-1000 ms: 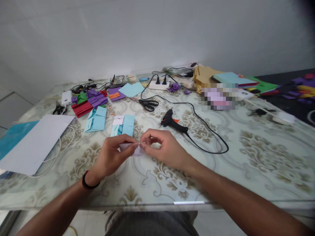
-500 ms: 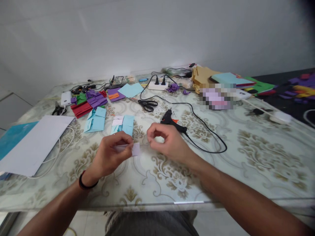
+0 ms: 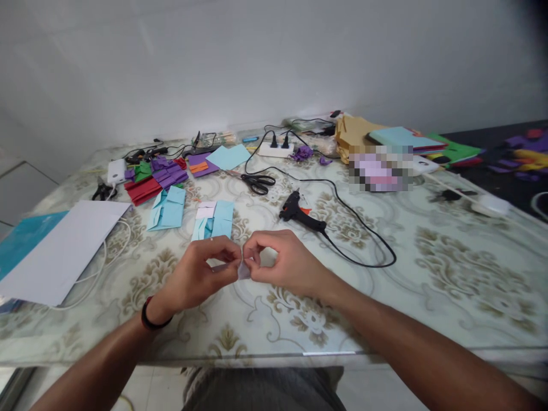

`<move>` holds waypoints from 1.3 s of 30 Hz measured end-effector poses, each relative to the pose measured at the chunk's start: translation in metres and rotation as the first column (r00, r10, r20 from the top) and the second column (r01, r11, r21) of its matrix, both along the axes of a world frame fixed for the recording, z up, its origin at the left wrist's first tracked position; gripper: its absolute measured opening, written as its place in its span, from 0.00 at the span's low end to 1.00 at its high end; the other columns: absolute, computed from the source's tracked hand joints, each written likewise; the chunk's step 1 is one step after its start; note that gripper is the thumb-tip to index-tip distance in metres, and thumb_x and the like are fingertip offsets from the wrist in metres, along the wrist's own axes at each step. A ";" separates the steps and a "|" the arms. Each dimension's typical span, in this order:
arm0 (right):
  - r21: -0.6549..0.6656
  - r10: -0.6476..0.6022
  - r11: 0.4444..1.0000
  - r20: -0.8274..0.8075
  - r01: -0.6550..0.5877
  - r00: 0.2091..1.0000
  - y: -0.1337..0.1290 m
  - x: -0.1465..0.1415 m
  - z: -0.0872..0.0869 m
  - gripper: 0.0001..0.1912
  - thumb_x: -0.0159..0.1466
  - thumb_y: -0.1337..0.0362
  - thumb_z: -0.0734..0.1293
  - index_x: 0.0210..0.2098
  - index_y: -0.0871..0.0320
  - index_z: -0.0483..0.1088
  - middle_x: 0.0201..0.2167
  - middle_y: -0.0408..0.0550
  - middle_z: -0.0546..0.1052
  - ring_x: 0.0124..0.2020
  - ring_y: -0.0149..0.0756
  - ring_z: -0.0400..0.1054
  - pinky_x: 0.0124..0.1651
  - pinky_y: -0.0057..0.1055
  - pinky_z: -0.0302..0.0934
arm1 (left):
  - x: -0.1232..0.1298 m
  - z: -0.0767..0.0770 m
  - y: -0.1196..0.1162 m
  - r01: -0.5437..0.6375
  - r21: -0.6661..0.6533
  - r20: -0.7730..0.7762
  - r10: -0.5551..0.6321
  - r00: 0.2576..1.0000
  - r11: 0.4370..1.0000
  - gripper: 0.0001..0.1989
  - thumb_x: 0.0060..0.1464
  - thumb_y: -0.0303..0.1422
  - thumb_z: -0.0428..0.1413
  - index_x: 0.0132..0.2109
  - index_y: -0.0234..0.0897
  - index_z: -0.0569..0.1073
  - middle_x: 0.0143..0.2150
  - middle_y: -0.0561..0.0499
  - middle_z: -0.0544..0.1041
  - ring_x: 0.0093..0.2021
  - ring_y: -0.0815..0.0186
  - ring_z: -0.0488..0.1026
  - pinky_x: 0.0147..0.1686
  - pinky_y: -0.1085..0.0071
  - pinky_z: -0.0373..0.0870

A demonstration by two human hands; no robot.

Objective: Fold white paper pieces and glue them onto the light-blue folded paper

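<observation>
The flowery tabletop (image 3: 428, 274) fills the frame's lower part. Near the middle, the left hand (image 3: 201, 268) and right hand (image 3: 286, 260) are close together. A black glue gun (image 3: 302, 214) lies right of the middle. Last is a little pale paper (image 3: 244, 272), mid-frame, pinched in the grip of both hands.

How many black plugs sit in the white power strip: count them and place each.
2: one plug near the middle of the power strip, a second plug just right of it. None looks hidden.
</observation>
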State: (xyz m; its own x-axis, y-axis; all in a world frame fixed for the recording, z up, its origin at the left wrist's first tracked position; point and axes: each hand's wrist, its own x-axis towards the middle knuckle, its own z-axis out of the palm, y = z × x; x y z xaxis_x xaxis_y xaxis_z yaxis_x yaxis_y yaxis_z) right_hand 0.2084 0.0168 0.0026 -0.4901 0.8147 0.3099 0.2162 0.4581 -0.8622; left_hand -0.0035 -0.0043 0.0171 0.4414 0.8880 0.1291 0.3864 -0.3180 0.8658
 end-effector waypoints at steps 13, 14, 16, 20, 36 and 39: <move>-0.138 -0.030 0.990 -0.062 0.022 0.998 0.007 0.005 0.003 0.02 0.61 0.66 0.70 0.32 0.57 0.75 0.29 0.43 0.79 0.31 0.33 0.70 0.38 0.30 0.65 | 0.000 0.001 0.003 -0.120 -0.037 0.057 0.122 0.991 0.992 0.03 0.59 0.26 0.58 0.36 0.36 0.76 0.30 0.56 0.78 0.29 0.73 0.73 0.31 0.78 0.69; -0.156 -0.043 0.987 -0.078 0.031 0.996 0.008 0.005 0.003 0.03 0.62 0.64 0.70 0.32 0.57 0.76 0.29 0.44 0.78 0.31 0.33 0.70 0.38 0.30 0.65 | 0.000 0.000 0.003 -0.134 -0.051 0.083 0.138 0.987 0.990 0.03 0.59 0.27 0.58 0.36 0.37 0.76 0.29 0.56 0.78 0.28 0.73 0.73 0.31 0.78 0.68; -0.170 -0.058 0.985 -0.105 0.040 0.993 0.008 0.004 0.002 0.05 0.62 0.63 0.70 0.32 0.58 0.75 0.29 0.44 0.78 0.31 0.34 0.70 0.39 0.31 0.66 | 0.001 -0.003 0.003 -0.126 -0.080 0.102 0.134 0.986 0.989 0.03 0.60 0.28 0.58 0.37 0.37 0.76 0.28 0.56 0.78 0.28 0.73 0.74 0.31 0.78 0.69; -0.199 -0.046 0.979 -0.047 0.035 0.998 0.005 0.003 0.002 0.03 0.61 0.65 0.69 0.32 0.58 0.75 0.28 0.43 0.77 0.29 0.32 0.67 0.33 0.28 0.61 | 0.003 -0.008 0.001 -0.003 -0.132 0.011 0.004 1.000 0.991 0.05 0.62 0.31 0.59 0.38 0.36 0.77 0.32 0.53 0.81 0.33 0.69 0.77 0.36 0.75 0.72; -0.303 0.044 0.952 0.011 -0.038 0.999 0.003 0.002 0.000 0.04 0.59 0.63 0.71 0.31 0.58 0.74 0.24 0.39 0.71 0.26 0.29 0.60 0.27 0.26 0.53 | 0.002 -0.004 -0.001 0.041 0.176 -0.127 -0.018 0.992 0.983 0.12 0.67 0.32 0.55 0.35 0.35 0.77 0.30 0.53 0.79 0.30 0.71 0.73 0.34 0.74 0.67; -0.310 0.056 0.950 0.011 -0.050 0.998 0.003 0.001 0.001 0.04 0.59 0.64 0.71 0.30 0.58 0.73 0.23 0.38 0.70 0.25 0.28 0.59 0.27 0.25 0.52 | 0.002 -0.006 0.000 0.050 0.251 -0.098 -0.026 0.995 0.967 0.11 0.66 0.29 0.56 0.33 0.35 0.76 0.29 0.54 0.78 0.30 0.72 0.72 0.34 0.75 0.65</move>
State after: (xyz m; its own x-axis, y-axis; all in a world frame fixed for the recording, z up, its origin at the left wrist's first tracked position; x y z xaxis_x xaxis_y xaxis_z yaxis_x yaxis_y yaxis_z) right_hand 0.2093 0.0193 0.0032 -0.5388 0.8417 0.0368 0.2174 0.1811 -0.9591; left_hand -0.0017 -0.0046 0.0112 0.4946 0.8142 0.3039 0.4450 -0.5376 0.7162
